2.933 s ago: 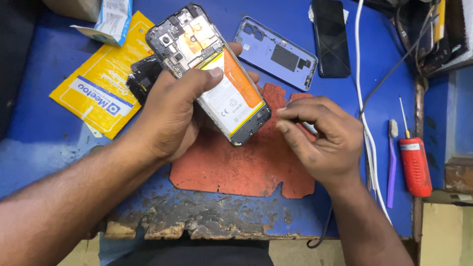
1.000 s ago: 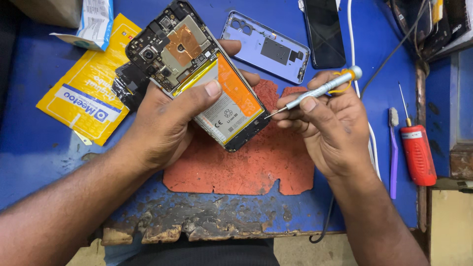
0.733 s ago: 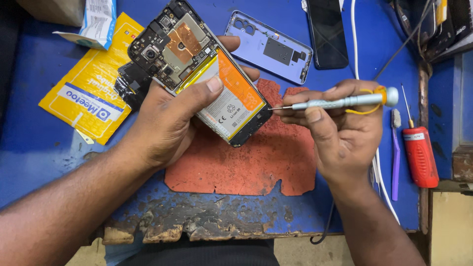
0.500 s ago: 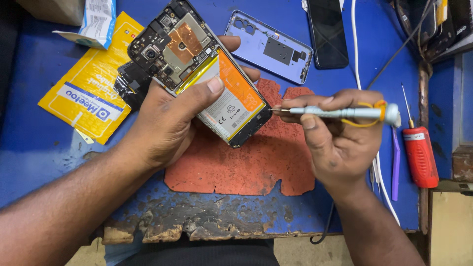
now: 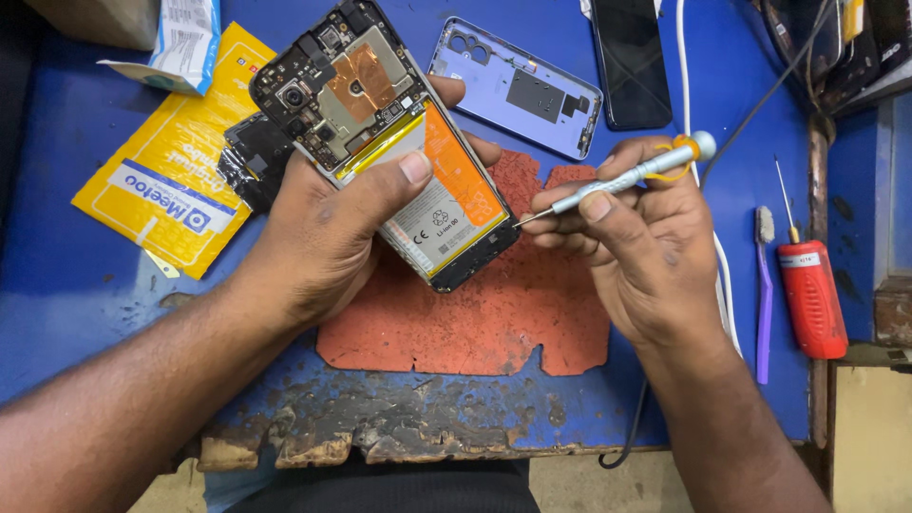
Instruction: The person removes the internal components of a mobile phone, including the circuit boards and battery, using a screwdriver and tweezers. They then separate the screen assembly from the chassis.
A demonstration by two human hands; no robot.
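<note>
Yellow packet (image 5: 161, 180) (white label band) lies left of opened phone (image 5: 385, 133)

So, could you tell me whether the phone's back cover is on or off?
Off: the phone shows bare battery and circuit board; the purple back cover lies apart on the table.

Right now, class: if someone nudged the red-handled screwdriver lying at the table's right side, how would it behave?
The red-handled screwdriver looks round-bodied, so it would probably roll. Its thin metal tip seems stiff. It lies near the blue table's right edge and might drop off.
</note>
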